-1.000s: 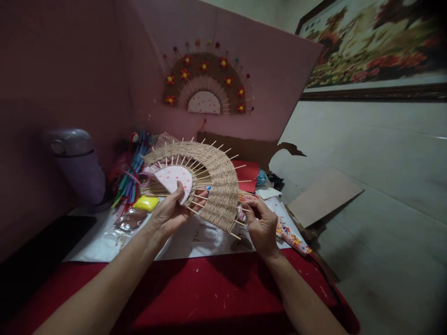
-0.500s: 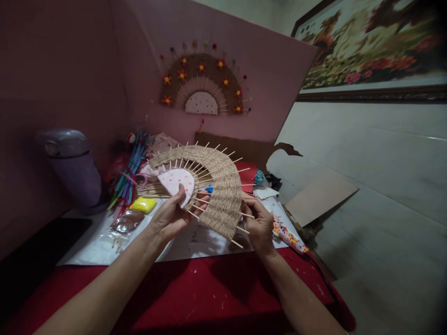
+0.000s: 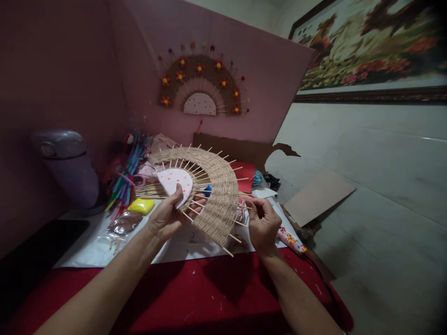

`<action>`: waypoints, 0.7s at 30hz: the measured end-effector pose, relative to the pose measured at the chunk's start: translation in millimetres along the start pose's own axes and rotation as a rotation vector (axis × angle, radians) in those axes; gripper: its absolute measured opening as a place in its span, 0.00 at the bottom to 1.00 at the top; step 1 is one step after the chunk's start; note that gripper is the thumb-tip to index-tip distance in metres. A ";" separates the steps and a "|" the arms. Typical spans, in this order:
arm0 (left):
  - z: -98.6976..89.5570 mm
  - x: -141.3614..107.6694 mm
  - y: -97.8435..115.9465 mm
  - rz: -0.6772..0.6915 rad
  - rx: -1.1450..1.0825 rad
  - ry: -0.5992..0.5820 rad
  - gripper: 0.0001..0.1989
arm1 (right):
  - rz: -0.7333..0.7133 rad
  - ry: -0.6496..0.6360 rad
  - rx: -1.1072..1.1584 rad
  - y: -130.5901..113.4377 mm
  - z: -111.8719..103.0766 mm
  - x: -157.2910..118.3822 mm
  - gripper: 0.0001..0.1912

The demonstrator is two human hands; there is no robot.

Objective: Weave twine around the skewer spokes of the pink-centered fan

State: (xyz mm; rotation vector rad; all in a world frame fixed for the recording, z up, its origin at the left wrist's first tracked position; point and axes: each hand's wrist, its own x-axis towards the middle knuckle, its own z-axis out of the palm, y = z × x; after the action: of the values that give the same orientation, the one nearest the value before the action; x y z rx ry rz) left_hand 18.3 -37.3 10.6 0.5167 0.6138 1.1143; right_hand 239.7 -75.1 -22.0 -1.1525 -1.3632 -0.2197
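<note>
My left hand [image 3: 171,211] grips a woven half-round fan [image 3: 223,195] at its centre, the thumb pressed on a white half-disc with pink dots [image 3: 178,179] and the fingers behind. Tan twine is woven in a broad band over thin wooden sticks [image 3: 234,238], whose tips stick out past the outer rim. At the fan's right edge my right hand [image 3: 261,223] is closed, thumb and forefinger pinching the end of one stick. The fan is held tilted above the table, its lower right end toward me.
A purple tumbler [image 3: 71,170] stands left, near coloured pipe cleaners [image 3: 129,172], a yellow packet [image 3: 141,205] and a brown packet [image 3: 124,223]. A finished fan with red flowers [image 3: 200,67] hangs on the pink board [image 3: 261,79]. A patterned glue gun-like object [image 3: 291,239] lies right.
My right hand has moved slightly right and outward, from beside the woven edge to the tip of a stick. The fan has shifted slightly left and its lower end slightly down.
</note>
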 end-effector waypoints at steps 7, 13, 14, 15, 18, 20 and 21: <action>-1.4 -0.6 1.5 0.021 0.061 0.041 0.15 | -0.222 0.064 -0.113 -2.0 -2.4 3.0 0.02; -6.9 0.1 4.7 -0.015 0.075 0.051 0.16 | -0.240 -0.010 -0.068 -0.7 -7.1 10.6 0.01; -8.0 0.8 5.5 -0.031 0.063 0.049 0.16 | -0.209 -0.039 -0.040 -0.2 -8.2 12.4 0.02; -9.1 1.6 6.3 -0.048 0.045 0.048 0.16 | -0.169 -0.068 -0.006 0.3 -9.2 14.1 0.03; -11.2 3.5 8.1 -0.060 -0.002 0.039 0.15 | -0.041 -0.108 0.101 1.5 -10.5 17.8 0.06; -11.3 3.8 8.4 -0.053 0.004 0.027 0.14 | 0.017 -0.108 0.156 1.9 -9.6 17.5 0.07; -10.9 3.7 8.1 -0.053 0.010 0.022 0.14 | 0.036 -0.109 0.175 2.2 -8.6 16.6 0.07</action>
State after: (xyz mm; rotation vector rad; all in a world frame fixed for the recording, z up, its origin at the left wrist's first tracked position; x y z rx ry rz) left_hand 6.6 -30.2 7.3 0.4950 0.6489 1.0687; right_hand 251.3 -72.5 -7.5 -1.0535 -1.4265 -0.0104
